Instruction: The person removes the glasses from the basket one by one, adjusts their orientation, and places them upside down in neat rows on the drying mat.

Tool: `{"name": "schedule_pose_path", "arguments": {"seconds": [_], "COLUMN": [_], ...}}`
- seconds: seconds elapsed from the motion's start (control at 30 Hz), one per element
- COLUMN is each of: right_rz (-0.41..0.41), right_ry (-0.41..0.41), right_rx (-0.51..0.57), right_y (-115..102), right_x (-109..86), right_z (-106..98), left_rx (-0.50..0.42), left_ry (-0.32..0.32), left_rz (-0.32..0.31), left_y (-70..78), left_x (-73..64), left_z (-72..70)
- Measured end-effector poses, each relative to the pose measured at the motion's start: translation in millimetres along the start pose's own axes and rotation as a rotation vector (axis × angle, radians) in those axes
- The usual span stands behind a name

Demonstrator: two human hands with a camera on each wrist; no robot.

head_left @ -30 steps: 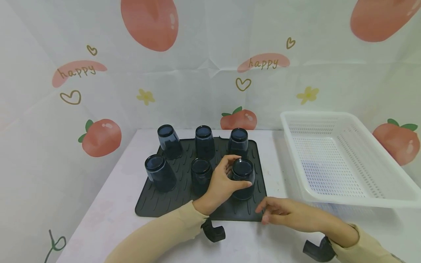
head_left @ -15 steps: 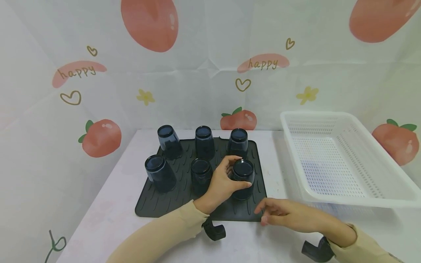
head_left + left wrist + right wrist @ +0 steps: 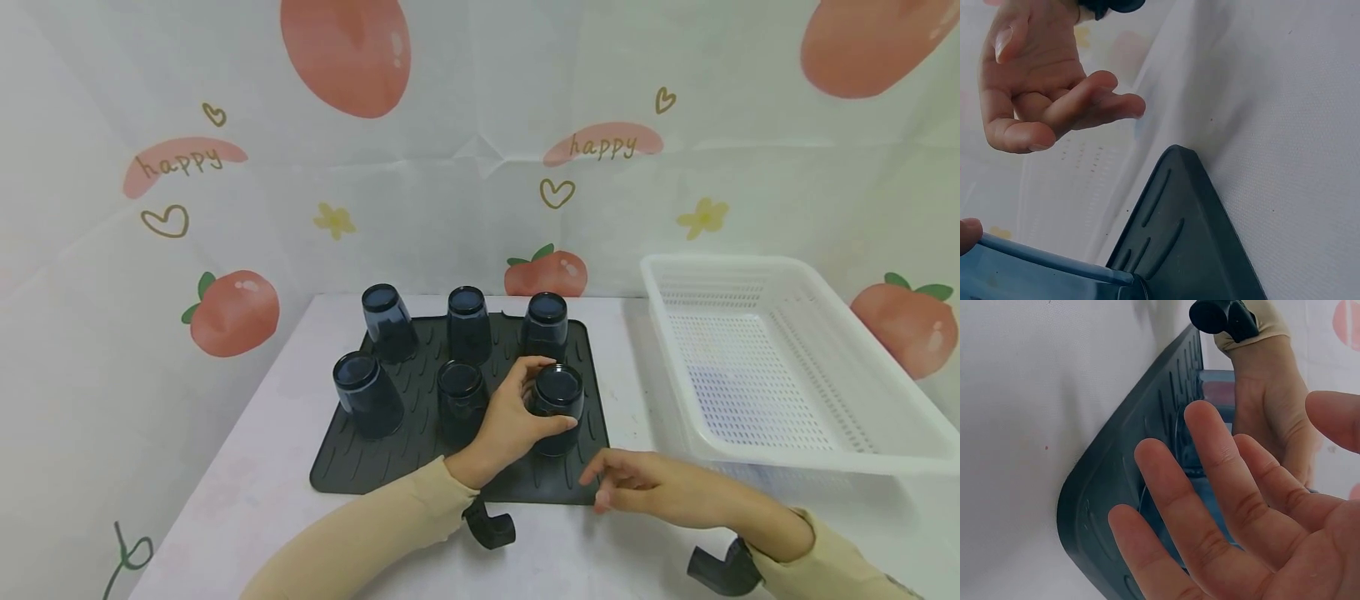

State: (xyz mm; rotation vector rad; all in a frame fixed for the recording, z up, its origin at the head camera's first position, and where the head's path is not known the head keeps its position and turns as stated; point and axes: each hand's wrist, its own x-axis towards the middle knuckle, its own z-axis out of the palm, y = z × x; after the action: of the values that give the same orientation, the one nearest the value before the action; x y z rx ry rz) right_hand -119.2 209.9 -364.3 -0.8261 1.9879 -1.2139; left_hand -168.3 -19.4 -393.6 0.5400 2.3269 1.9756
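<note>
My left hand point(image 3: 504, 427) grips a dark blue drinking glass point(image 3: 559, 392) at the front right of a black ridged drying mat point(image 3: 397, 471). Its thumb lies along the near side and the fingers reach behind. The glass is upside down and stands on the mat. My right hand point(image 3: 656, 490) hovers by the mat's front right corner, fingers loosely bent, holding nothing. In the left wrist view a fingertip point(image 3: 969, 234) touches the blue glass point(image 3: 1035, 272). The right wrist view has the right fingers point(image 3: 1222, 469) spread in front of the glass, partly hiding it.
Several more upside-down glasses stand on the mat in two rows, including one front middle glass point(image 3: 459, 400) close to the left hand. A white perforated plastic basket point(image 3: 810, 458) sits on the right of the white table point(image 3: 247, 500). A fruit-print backdrop point(image 3: 465, 208) rises behind.
</note>
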Motion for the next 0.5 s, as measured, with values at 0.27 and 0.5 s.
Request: {"name": "schedule_pose_path", "arguments": {"seconds": [0.27, 0.5], "right_rz": [0.009, -0.004], "right_ry": [-0.003, 0.003], "right_rx": [0.004, -0.017], "right_y": [1.8, 0.8], "right_x": [0.9, 0.9], "right_z": [1.0, 2.4], "left_rx": [-0.012, -0.011], "left_ry": [-0.017, -0.018], "left_rz": [-0.012, -0.007], "left_y": [-2.3, -3.5], "left_x": [-0.6, -1.2], "left_z": [2.0, 2.2]}}
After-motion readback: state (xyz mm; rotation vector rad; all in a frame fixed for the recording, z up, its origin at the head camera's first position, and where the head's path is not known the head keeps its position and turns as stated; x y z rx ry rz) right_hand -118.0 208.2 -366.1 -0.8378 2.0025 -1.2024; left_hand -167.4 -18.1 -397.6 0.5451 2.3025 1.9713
